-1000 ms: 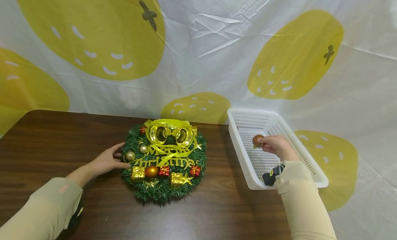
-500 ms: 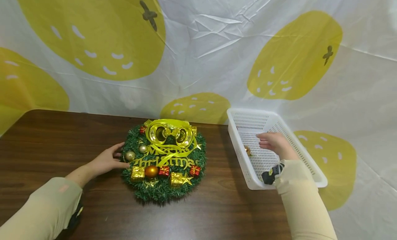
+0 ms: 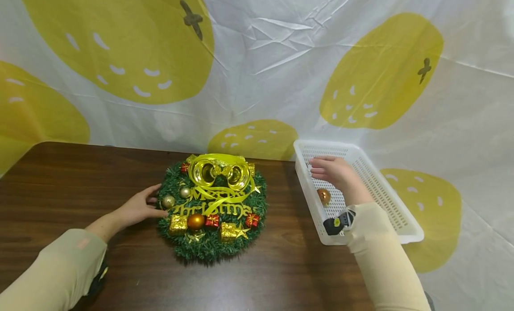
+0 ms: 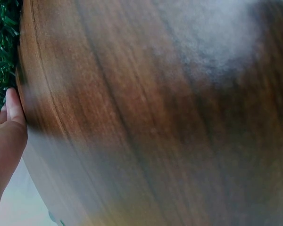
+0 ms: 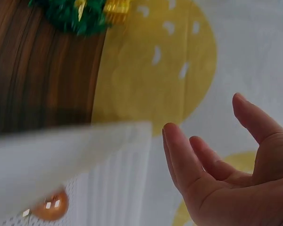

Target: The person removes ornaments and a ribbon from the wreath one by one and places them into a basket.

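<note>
A green Christmas wreath [image 3: 210,250] lies on the table, trimmed with gold bells, a yellow ribbon, small gift boxes, baubles and gold lettering. At its left edge my left hand [image 3: 136,207] touches the greenery with fingers and thumb spread; in the left wrist view, the fingertips partly vanish into the wreath's edge [image 4: 1,52]. Over the white basket [image 3: 309,204] hovers my right hand [image 3: 335,172], holding nothing, its fingers and thumb apart in the right wrist view. A shiny copper-orange bauble [image 3: 323,196] lies inside the basket by its left wall, also seen as a bauble [image 5: 52,206] in the right wrist view.
The dark wooden table [image 3: 257,279] carries the wreath and the basket at its right side. Behind it hangs a white curtain [image 3: 261,70] printed with large yellow fruit. The basket's raised walls surround the bauble.
My right hand has let go of the bauble, which now lies in the basket near the left wall. The hand has then moved left and away from me. My left hand stays put.
</note>
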Available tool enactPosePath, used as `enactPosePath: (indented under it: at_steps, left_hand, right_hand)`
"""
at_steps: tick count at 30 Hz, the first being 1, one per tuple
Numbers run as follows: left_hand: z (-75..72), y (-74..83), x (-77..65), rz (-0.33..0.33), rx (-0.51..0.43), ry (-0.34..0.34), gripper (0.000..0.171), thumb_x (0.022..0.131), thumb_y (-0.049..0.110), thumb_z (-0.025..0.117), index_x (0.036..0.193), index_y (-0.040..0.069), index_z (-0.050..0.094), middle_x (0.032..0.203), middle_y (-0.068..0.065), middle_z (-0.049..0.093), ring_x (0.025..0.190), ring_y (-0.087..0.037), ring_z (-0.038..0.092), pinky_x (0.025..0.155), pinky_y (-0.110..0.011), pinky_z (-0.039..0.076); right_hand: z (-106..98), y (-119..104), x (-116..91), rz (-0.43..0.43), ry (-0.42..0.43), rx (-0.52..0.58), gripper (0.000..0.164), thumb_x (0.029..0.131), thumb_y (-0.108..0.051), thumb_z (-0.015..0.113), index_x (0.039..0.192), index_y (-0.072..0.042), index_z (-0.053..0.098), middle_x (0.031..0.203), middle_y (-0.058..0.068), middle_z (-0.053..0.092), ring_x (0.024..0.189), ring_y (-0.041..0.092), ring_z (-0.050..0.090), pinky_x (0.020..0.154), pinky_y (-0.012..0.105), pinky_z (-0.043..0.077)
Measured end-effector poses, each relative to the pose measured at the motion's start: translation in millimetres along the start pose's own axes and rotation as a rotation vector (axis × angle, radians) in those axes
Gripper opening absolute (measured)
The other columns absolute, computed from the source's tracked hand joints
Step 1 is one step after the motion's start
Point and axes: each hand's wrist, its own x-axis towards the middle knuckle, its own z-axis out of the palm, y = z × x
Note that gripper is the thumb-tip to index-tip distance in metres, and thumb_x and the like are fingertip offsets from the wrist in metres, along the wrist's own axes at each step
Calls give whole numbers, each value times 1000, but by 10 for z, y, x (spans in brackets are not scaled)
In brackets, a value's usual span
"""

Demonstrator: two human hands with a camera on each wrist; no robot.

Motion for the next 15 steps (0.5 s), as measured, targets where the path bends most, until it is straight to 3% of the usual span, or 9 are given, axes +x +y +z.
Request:
enactPosePath:
  at_steps: [7, 12, 15]
  left_hand:
    - [-1, -2, 6, 1, -3, -2, 102, 82, 29, 72, 148, -5, 2, 140, -44, 21, 123, -57, 35, 96, -56, 45]
    - [3, -10, 10, -3, -3, -4, 103, 82, 30, 72, 149, -5, 2, 141, -43, 20, 124, -57, 35, 96, -56, 44]
    - [7, -13, 13, -5, -3, -4, 103, 82, 30, 72, 149, -5, 2, 141, -44, 20, 124, -57, 35, 96, -56, 45]
  right_hand:
    - [314, -123, -24, -32, -40, -26, 57, 96, -17, 50, 142, 11, 29, 141, 30, 38, 87, 4, 60, 93, 25, 51]
    - [525, -142, -42, -49, -99, -19, 57, 96, -15, 50, 142, 10, 28, 143, 27, 38, 118, 31, 54, 96, 29, 51]
    - [656, -139, -71, -63, -140, -9, 56, 96, -13, 50, 142, 10, 28, 143, 27, 38, 126, 38, 46, 99, 33, 49]
